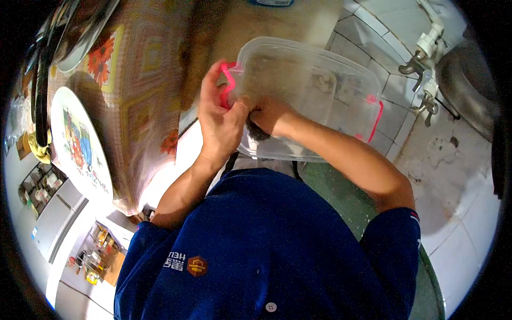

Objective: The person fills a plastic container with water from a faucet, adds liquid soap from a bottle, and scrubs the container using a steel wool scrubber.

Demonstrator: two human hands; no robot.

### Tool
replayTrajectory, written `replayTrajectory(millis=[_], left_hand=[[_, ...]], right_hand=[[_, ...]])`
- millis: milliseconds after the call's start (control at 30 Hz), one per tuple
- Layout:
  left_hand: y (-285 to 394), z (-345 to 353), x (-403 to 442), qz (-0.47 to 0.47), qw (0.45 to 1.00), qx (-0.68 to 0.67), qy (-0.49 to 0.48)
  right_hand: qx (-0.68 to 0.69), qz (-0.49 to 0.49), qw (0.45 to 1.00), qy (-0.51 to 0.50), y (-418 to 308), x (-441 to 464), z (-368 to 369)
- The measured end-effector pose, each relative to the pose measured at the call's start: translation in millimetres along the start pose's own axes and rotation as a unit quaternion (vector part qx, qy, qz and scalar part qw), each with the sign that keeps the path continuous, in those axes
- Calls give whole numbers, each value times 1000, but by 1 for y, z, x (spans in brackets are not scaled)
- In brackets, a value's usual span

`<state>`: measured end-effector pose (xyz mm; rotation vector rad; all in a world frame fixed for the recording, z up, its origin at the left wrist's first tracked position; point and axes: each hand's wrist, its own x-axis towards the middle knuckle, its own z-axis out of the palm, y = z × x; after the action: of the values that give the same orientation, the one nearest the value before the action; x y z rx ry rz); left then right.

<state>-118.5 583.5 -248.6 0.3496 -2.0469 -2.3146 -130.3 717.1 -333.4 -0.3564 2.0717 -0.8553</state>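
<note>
A clear plastic storage bin [346, 69] with pink handles is held in front of my body, its open side facing me. My left hand [221, 120] grips the bin's left end by the rim, beside the pink handle [228, 85], with the thumb on the inner side. Inside that same end, my right hand [274, 118] is closed on a dark scouring pad [257, 128], pressed near the left wall. Part of the pad is hidden under the fingers. A second pink handle [376, 122] shows at the right end.
Metal taps [418, 69] stick out from the tiled wall at the right, near a dark round pan [469, 90]. To the left are a table with a patterned cloth [144, 96] and a large decorated plate [80, 141]. A grey fridge [56, 218] stands farther off.
</note>
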Motion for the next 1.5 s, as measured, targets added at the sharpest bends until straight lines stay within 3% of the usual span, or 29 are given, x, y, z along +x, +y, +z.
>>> replayTrajectory(millis=[33, 100, 167, 233, 300, 367, 533, 567, 667, 700, 767, 800, 867, 900, 967, 1100, 1233, 1267, 1367, 1500], left_hand=[[0, 0, -1, -19, 1000, -3, -14], [0, -2, -2, -39, 999, -9, -25], [4, 0, 1, -37, 999, 19, -19], [6, -1, 0, -29, 999, 1, -16], [12, 0, 0, -31, 999, -8, -10], [14, -5, -7, -33, 999, 4, -11], [15, -10, -6, -22, 999, 11, 34], [14, -12, -4, -19, 999, 12, 33], [6, -19, -2, -1, 999, 5, 34], [4, -19, -3, -5, 999, 22, 43], [2, -20, -2, -4, 998, 39, 45], [2, -19, -2, -8, 998, 27, 51], [1, -23, 0, -14, 998, 11, 59], [2, -25, 1, -16, 998, 6, 62], [5, -24, 1, -23, 998, 4, 59], [8, -20, 2, -4, 999, 17, 42], [9, -20, 2, -17, 999, 26, 43], [10, -18, 2, -6, 999, 6, 42], [7, -18, 1, 8, 999, 11, 47], [3, -21, 2, 6, 997, 42, 58]], right_hand=[[-3, -2, 1000, -3, -13, -15, -18], [76, 6, 992, -103, -62, -55, -66], [36, 4, 998, -52, -63, -46, -48], [-58, -9, 995, -76, -48, -23, -39], [-23, -22, 999, -19, -30, -4, -22], [-206, -85, 966, -133, -40, -14, -31], [75, -208, 961, -167, -63, -51, -65], [74, -210, 961, -165, -63, -48, -63], [126, -134, 970, -159, -47, -22, -41], [-14, -188, 976, -106, -42, -6, -33], [29, -36, 996, -81, -31, 13, -21], [29, -37, 996, -75, -34, 10, -24], [151, 52, 986, -38, -51, -3, -31], [151, 50, 987, -40, -56, -11, -31], [399, -27, 915, -56, -59, -25, -33], [377, 4, 921, 99, -54, 9, -24], [345, 25, 935, 73, -49, 11, -5], [444, -14, 889, 107, -46, 6, 1], [470, -79, 874, 94, -67, -6, -45], [470, 6, 875, 114, -44, 31, -2]])
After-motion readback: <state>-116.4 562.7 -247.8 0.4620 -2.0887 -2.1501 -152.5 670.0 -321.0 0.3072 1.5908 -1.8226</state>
